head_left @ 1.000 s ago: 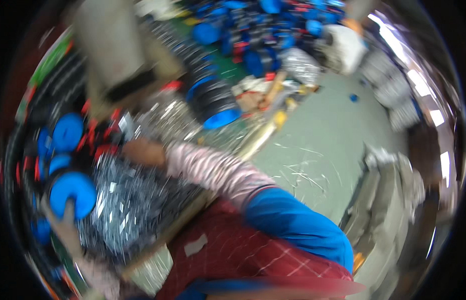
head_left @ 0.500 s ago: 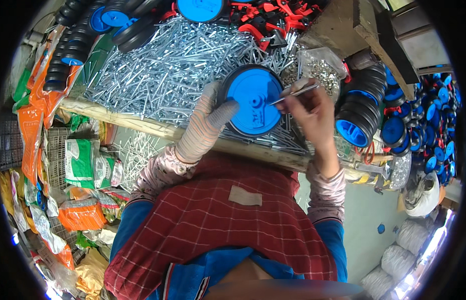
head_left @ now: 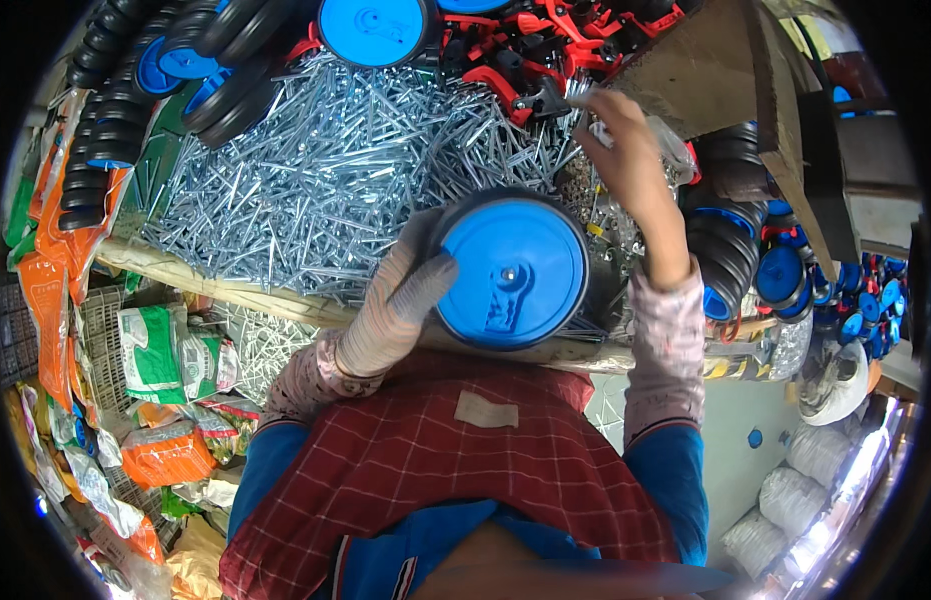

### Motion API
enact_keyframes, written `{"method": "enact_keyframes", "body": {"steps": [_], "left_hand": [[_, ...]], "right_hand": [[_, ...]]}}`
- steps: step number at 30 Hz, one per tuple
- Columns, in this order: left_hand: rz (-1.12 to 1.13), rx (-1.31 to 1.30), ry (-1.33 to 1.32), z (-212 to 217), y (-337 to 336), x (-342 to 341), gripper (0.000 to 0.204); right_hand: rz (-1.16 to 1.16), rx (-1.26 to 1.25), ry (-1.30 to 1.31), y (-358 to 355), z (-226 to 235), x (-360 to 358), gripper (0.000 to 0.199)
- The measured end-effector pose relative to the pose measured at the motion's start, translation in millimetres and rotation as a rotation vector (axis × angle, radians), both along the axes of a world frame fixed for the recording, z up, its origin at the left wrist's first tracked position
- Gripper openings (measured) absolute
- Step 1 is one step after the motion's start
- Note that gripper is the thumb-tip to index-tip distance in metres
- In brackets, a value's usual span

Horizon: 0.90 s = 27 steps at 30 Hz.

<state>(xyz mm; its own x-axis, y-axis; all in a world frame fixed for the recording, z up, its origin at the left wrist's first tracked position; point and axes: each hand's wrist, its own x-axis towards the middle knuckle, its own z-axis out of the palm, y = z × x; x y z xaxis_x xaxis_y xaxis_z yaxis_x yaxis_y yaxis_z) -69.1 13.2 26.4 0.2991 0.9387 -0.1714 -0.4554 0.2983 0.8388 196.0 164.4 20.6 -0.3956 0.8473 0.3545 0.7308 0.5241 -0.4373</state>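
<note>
My left hand, in a striped glove, grips a blue wheel with a black tyre by its left rim, thumb over the blue face. A small shiny metal end shows at the wheel's hub. My bare right hand is raised beyond the wheel to the right, its fingers apart and curved, and I see nothing held in it. Its fingertips are by a red and black plastic bracket at the edge of a pile; whether they touch it I cannot tell.
Loose metal pins cover the bench in a heap, behind its wooden front edge. Black-tyred wheels lie at the back and stack at right. A wooden board rises at the right. Bags stand at lower left.
The metal pin has left my right hand, and a metal end now shows at the hub. My right hand has moved away toward the red brackets; the wheel sits nearer to me.
</note>
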Motion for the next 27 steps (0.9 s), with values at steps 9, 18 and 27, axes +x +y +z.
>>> {"method": "enact_keyframes", "body": {"steps": [9, 18, 27], "left_hand": [[-0.055, 0.74, 0.98, -17.9, -9.1, 1.8, 0.064], [-0.443, 0.125, 0.316, -14.3, -20.4, -0.8, 0.037], [-0.599, 0.026, 0.146, -23.1, -6.9, 18.2, 0.034]], "right_hand": [[-0.078, 0.167, -0.163, 12.3, -22.4, -14.1, 0.043], [-0.184, -0.422, 0.437, -132.5, 23.2, 6.3, 0.031], [-0.224, -0.454, 0.394, -157.8, 19.4, 24.1, 0.029]]}}
